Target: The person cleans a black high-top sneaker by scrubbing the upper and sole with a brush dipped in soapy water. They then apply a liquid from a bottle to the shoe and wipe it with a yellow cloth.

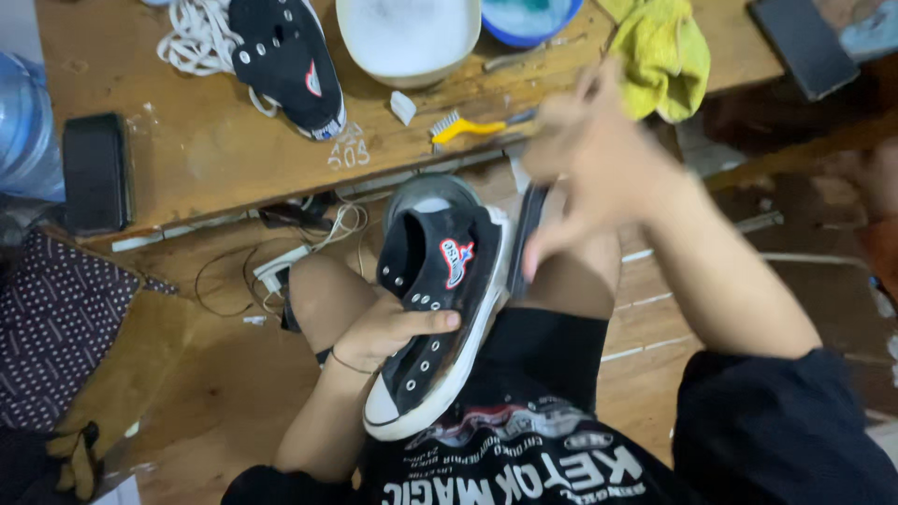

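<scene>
Black high-top shoe (440, 309) clamped in left hand (388, 332); blurred right hand (585, 159) seemingly loose above.

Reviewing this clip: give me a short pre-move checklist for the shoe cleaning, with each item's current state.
1. Left hand grips the shoe: ok, held over the lap.
2. Right hand holds a tool: cannot tell, it is blurred; a dark strip sits below it.
3. Yellow brush at hand: ok, lying on the table.
4. White bowl ready: ok, upright with foamy liquid.
5. Second shoe out of the way: ok, on the table beside the laces.
6. Phone away from the bowl: ok, at the table's left end.
</scene>
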